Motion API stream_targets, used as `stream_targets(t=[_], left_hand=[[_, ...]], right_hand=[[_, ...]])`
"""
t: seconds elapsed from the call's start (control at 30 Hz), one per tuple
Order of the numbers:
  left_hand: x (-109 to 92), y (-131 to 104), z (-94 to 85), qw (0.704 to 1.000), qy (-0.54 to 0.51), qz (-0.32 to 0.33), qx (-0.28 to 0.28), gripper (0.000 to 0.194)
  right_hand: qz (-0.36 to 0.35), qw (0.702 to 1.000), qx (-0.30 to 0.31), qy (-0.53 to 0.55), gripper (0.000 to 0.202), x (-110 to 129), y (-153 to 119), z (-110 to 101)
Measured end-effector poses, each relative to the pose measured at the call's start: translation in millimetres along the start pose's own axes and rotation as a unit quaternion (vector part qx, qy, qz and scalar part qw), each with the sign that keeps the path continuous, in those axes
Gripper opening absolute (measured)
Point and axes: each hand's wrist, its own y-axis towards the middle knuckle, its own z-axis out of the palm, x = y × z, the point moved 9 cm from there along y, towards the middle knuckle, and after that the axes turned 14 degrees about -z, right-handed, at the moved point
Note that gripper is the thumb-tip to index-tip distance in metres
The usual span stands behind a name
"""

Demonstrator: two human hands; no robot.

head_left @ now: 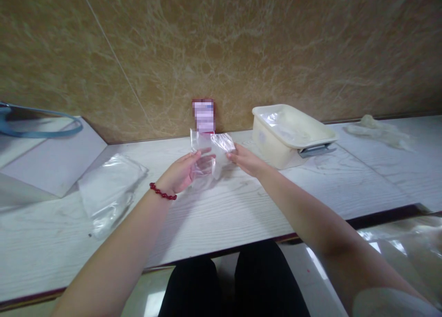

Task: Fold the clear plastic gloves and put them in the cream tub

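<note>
A clear plastic bag (221,158) is stretched between my two hands above the tabletop. My left hand (184,170), below a red bead bracelet (163,191), grips the bag's left part, its fingers seen through the film. At the bag's right edge, my right hand (244,159) pinches the plastic between thumb and fingers. Whether anything lies inside the bag I cannot tell. A flat pile of clear plastic bags (110,188) rests on the table to the left of my left hand.
To the right stands a cream plastic bin (272,142) with clear plastic inside and a grey latch (316,150). Crumpled plastic (378,132) lies farther right. A white box (62,160) with a blue strap (51,133) occupies the left. A phone-like screen (204,115) leans against the wall.
</note>
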Motion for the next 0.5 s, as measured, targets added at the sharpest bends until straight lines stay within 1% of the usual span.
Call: stream_targets(t=[0.03, 0.07, 0.13, 0.17, 0.23, 0.27, 0.3, 0.33, 0.37, 0.4, 0.43, 0.47, 0.5], left_hand=[[1.7, -0.9, 0.2, 0.999, -0.043, -0.022, 0.014, 0.040], [4.0, -1.0, 0.1, 0.996, -0.073, -0.041, 0.022, 0.040], [10.2, 1.1, -1.1, 0.991, -0.111, -0.074, 0.026, 0.039], [14.3, 2.8, -2.0, 0.988, -0.121, -0.091, 0.025, 0.039], [22.2, 6.3, -4.7, 0.984, -0.130, -0.122, 0.020, 0.038], [25.0, 7.7, -7.1, 0.982, -0.131, -0.132, 0.014, 0.038], [26.8, 8.5, -9.8, 0.982, -0.130, -0.140, 0.005, 0.038], [27.8, 8.8, -12.9, 0.981, -0.129, -0.146, -0.005, 0.038], [27.4, 8.6, -16.0, 0.980, -0.129, -0.148, -0.017, 0.038], [26.2, 7.9, -18.7, 0.980, -0.131, -0.147, -0.030, 0.037], [24.2, 6.8, -21.0, 0.979, -0.136, -0.143, -0.043, 0.036], [21.7, 5.6, -22.3, 0.979, -0.142, -0.136, -0.055, 0.035], [18.5, 4.3, -22.3, 0.979, -0.149, -0.125, -0.062, 0.034]], right_hand=[[0.012, 0.997, 0.023, 0.076, 0.047, -0.8, -1.5, 7.2], [0.024, 0.987, 0.042, 0.150, 0.043, -0.2, -3.5, 13.6], [0.059, 0.963, 0.081, 0.251, 0.037, 1.2, -9.6, 24.3], [0.080, 0.952, 0.102, 0.277, 0.035, 1.5, -13.3, 29.3], [0.119, 0.937, 0.140, 0.296, 0.033, 1.5, -19.9, 38.1], [0.134, 0.935, 0.152, 0.289, 0.033, 0.7, -22.1, 41.2], [0.147, 0.940, 0.151, 0.268, 0.034, -1.6, -22.7, 42.1], [0.157, 0.952, 0.131, 0.228, 0.035, -5.6, -21.7, 39.2], [0.161, 0.969, 0.086, 0.167, 0.037, -9.9, -19.2, 31.1], [0.152, 0.984, 0.021, 0.087, 0.039, -11.4, -16.2, 17.9], [0.127, 0.991, -0.052, -0.003, 0.041, -7.3, -14.1, 2.6], [0.087, 0.985, -0.115, -0.090, 0.042, 2.9, -13.5, -10.1], [0.039, 0.974, -0.153, -0.161, 0.039, 16.2, -13.6, -16.0]])
